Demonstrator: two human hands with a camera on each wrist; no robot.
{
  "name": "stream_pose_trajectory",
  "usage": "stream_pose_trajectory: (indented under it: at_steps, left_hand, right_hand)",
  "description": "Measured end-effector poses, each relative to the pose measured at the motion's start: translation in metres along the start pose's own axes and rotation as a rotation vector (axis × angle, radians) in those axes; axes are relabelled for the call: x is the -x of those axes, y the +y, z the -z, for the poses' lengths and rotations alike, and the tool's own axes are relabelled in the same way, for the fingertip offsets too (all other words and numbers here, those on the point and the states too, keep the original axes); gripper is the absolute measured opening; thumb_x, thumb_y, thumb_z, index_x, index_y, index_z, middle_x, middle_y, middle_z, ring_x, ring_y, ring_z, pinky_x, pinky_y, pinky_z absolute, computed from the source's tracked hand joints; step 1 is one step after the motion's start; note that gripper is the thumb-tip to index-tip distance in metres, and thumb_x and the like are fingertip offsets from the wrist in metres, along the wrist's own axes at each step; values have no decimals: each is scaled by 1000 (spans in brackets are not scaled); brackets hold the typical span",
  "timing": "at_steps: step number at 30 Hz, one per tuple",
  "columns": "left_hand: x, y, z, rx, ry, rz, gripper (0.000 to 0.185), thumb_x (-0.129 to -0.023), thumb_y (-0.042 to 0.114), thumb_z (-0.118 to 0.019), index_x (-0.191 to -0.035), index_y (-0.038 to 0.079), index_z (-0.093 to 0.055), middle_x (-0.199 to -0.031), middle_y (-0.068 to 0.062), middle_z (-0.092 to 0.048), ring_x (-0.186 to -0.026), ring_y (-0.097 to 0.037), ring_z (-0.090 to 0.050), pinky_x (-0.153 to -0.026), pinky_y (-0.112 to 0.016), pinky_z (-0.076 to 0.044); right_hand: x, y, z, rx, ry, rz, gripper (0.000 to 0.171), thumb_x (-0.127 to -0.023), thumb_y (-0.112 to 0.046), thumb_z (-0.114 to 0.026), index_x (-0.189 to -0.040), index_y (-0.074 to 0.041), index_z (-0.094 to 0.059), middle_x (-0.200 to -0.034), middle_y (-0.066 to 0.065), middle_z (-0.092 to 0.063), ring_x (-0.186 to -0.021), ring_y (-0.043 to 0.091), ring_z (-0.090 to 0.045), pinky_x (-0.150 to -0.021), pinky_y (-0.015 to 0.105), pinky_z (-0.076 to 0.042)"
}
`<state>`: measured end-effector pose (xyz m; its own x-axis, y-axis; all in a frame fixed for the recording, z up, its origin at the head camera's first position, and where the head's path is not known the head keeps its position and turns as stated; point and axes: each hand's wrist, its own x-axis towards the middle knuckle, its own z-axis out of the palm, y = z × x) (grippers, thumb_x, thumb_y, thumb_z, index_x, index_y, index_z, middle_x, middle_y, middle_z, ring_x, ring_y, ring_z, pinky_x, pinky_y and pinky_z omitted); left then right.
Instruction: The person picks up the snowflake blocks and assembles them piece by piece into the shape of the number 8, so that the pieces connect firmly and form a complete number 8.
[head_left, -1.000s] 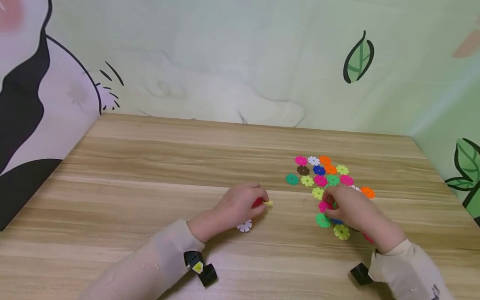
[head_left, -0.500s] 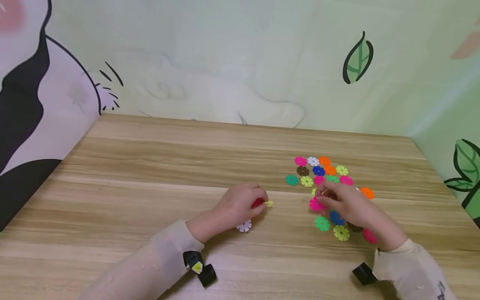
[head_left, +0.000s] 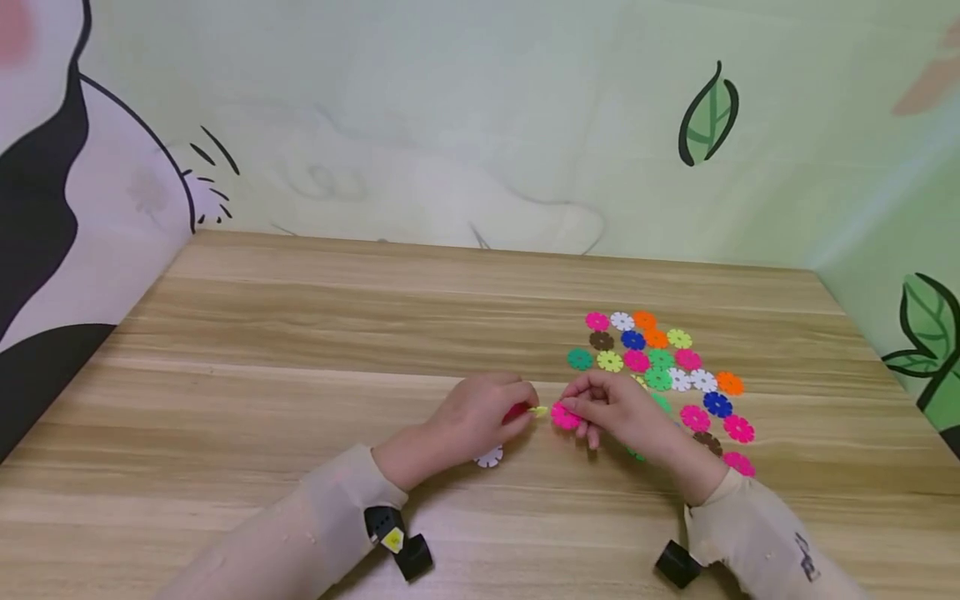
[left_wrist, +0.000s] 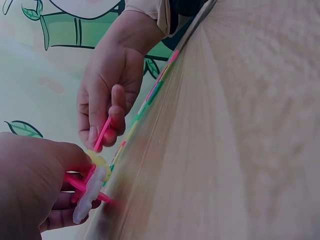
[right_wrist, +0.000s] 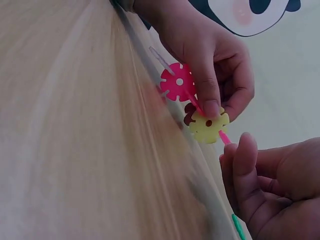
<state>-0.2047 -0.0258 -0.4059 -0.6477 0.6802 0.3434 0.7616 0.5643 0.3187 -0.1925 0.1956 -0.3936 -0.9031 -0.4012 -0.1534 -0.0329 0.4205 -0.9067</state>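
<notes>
My left hand (head_left: pixel 523 408) grips a small cluster of joined snowflake discs (right_wrist: pixel 200 107) just above the wooden table (head_left: pixel 300 333). The cluster has a red disc (right_wrist: pixel 177 82), a yellow disc (right_wrist: pixel 209 126) and a white disc (head_left: pixel 489 455) low under the hand. My right hand (head_left: pixel 577 410) pinches a single pink disc (head_left: pixel 564 416) between thumb and finger, edge-on in the left wrist view (left_wrist: pixel 102 134). That pink disc sits right beside the cluster's yellow disc (head_left: pixel 537 410), almost touching it.
Several loose discs (head_left: pixel 660 367) in pink, green, orange, blue, white, yellow and brown lie spread on the table's right half, behind and to the right of my right hand. Printed fabric walls (head_left: pixel 450 125) close the table at the back and sides.
My right hand lifted a pink disc out of the loose pile and carried it left to the cluster. The left hand stayed in place with its cluster.
</notes>
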Motion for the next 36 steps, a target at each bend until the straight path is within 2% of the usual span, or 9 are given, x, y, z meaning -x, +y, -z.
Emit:
stream_pose_trajectory:
  at_steps: [7,14,20,27,32,36]
  left_hand:
    - [1,1,-1,31,16,-25,4,-88,14,-66,-92,12,-68,-83,2,-66,-71,-10,-59,-65,-22,-49]
    - [3,1,-2,89,46,-63,4,-89,11,-65,-92,12,-67,-84,1,-66,-76,-12,-61,-70,-22,-51]
    - [5,0,-3,169,89,-83,3,-89,9,-65,-90,11,-68,-81,0,-67,-74,-11,-61,-70,-21,-51]
    - [7,4,-3,179,119,-94,5,-89,7,-65,-87,11,-67,-80,0,-67,-72,-9,-61,-70,-18,-51]
    - [6,8,-2,199,105,-32,3,-89,8,-65,-89,10,-67,-80,0,-67,-71,-9,-59,-69,-19,-50]
    - [3,10,0,208,31,40,10,-88,10,-66,-97,9,-65,-83,-1,-67,-71,-10,-55,-67,-20,-47]
  right_hand:
    - [-4,5,-6,-21,10,23,16,-96,-2,-53,-105,10,-56,-74,9,-62,-56,8,-54,-49,22,-49]
    - [-4,7,-9,-46,42,61,15,-96,-3,-54,-104,10,-57,-74,8,-62,-55,6,-51,-48,19,-44]
    - [-2,5,-13,-114,68,37,20,-95,-7,-57,-104,11,-56,-72,-1,-60,-56,5,-50,-49,18,-43]
    - [1,2,-23,-182,120,-20,20,-95,-8,-57,-104,10,-55,-69,-4,-57,-55,6,-48,-48,16,-41]
    - [0,0,-25,-142,151,2,16,-95,-7,-57,-102,8,-58,-68,-2,-57,-51,7,-47,-47,18,-43]
    - [-3,1,-24,-77,158,38,15,-94,-7,-58,-100,7,-60,-68,2,-59,-49,8,-50,-47,20,-46]
